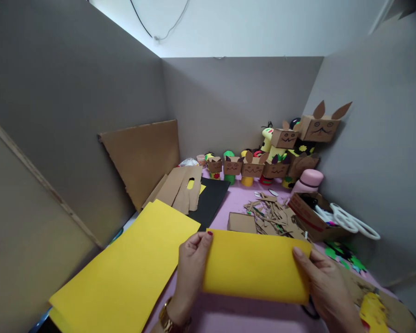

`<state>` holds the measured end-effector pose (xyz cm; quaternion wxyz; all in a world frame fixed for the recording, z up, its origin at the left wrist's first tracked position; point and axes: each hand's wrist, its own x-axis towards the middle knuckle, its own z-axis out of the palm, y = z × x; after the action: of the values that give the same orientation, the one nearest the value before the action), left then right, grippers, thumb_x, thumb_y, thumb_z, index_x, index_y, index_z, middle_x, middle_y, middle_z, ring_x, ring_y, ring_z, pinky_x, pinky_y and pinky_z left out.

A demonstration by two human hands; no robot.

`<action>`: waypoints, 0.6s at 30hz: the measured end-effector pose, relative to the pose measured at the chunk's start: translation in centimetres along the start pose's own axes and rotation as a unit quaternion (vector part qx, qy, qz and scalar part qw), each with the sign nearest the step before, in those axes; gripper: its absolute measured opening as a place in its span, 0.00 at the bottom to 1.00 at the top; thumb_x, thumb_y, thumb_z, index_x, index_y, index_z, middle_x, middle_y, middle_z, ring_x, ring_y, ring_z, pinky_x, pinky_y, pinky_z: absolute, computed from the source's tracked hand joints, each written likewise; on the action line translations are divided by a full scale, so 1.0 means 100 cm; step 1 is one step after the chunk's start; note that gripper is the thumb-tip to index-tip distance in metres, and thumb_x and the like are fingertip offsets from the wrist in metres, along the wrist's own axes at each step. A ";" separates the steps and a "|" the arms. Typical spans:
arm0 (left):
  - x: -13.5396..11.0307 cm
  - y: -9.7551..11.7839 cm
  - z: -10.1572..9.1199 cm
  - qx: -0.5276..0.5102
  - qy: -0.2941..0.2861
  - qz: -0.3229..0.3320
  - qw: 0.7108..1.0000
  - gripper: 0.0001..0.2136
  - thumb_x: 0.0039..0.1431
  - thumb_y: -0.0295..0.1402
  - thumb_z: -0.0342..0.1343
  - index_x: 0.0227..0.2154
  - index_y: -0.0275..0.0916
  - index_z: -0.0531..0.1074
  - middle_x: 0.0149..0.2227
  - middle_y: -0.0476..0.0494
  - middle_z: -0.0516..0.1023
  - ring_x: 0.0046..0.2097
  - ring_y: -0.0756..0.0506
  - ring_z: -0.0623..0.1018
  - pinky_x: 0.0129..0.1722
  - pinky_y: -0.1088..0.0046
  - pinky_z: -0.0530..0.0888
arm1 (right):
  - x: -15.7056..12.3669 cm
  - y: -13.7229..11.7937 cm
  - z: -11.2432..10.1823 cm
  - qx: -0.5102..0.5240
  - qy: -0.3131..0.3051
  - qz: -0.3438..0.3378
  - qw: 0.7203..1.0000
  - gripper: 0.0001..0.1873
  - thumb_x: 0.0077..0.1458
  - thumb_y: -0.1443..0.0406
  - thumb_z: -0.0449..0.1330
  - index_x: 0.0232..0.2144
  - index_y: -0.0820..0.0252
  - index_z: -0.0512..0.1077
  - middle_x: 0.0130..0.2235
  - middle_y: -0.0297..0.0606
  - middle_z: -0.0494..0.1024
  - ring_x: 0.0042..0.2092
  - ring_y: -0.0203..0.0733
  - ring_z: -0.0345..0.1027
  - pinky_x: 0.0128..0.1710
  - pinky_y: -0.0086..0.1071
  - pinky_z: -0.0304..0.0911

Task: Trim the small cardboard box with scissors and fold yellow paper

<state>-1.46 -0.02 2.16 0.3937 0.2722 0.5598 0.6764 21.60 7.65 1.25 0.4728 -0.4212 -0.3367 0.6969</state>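
I hold a yellow sheet of foam or paper [256, 266], bent into a curve, above the pink table [229, 317]. My left hand [190, 273] grips its left edge, thumb on top. Its right edge is pinched by my right hand [324, 286]. Both hands are closed on the sheet. A gold watch sits on my left wrist. A larger yellow sheet [125, 273] lies flat to the left of my hands.
Cardboard box figures with drawn faces [253, 169] line the back wall. Cardboard scraps [273, 215], a small cardboard box [241, 223], white scissors [353, 222] on an open box, a pink bottle [308, 181], a black sheet [210, 200] and cardboard pieces [142, 157] are around.
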 end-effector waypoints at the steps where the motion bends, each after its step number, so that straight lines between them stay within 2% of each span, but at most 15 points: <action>1: 0.000 0.000 0.000 0.003 0.000 0.002 1.000 0.17 0.50 0.46 0.59 0.21 0.36 0.69 0.21 0.54 0.68 0.24 0.53 0.65 0.23 0.80 0.62 | 0.000 0.000 0.000 0.000 0.002 0.000 1.000 0.19 0.37 0.57 0.72 0.34 0.57 0.79 0.32 0.41 0.83 0.32 0.51 0.77 0.31 0.37 0.73; 18: 0.001 0.002 -0.001 0.053 0.021 0.009 0.998 0.18 0.51 0.48 0.56 0.20 0.37 0.66 0.21 0.53 0.64 0.24 0.52 0.62 0.22 0.79 0.60 | 0.001 0.002 0.001 -0.009 -0.019 -0.017 1.000 0.18 0.39 0.57 0.71 0.34 0.58 0.78 0.30 0.41 0.82 0.31 0.50 0.77 0.30 0.37 0.73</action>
<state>-1.59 -0.01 2.31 0.3613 0.2830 0.6003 0.6550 21.41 7.65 1.06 0.4743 -0.4062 -0.3592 0.6935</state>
